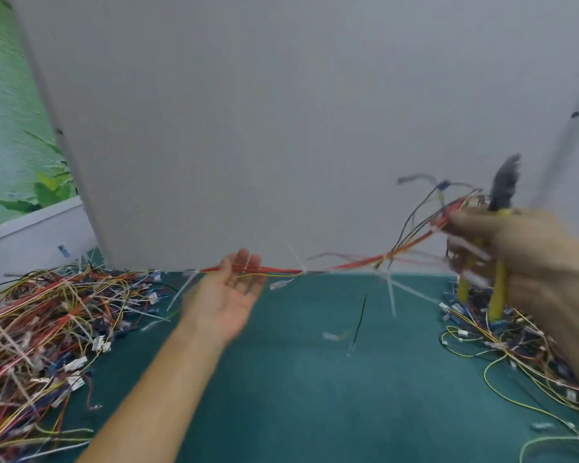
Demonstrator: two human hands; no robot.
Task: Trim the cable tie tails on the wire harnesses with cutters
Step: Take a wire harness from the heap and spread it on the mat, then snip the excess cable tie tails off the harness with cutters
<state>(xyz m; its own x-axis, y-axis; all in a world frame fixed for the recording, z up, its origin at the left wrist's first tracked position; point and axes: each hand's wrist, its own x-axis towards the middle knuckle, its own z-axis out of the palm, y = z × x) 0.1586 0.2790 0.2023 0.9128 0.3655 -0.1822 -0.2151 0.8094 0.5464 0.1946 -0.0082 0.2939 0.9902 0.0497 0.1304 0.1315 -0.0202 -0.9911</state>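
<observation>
Red-and-yellow wire harness (281,270) spans above the green table (298,379), lying across the relaxed, released fingers of the left hand (226,295). At 3 o'clock, the right hand (522,255) clenches yellow-handled cutters (498,289) and the harness end.

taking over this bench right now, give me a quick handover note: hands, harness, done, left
The left hand is open, palm up, with the harness lying across its fingers.
The right hand grips the cutters and the harness's other end, raised and blurred.
The harness stretches between the hands above the green mat; a left pile and a right pile lie on it.
Done: cannot tell.
Left: the white tie tails on the held harness are uncut.
</observation>
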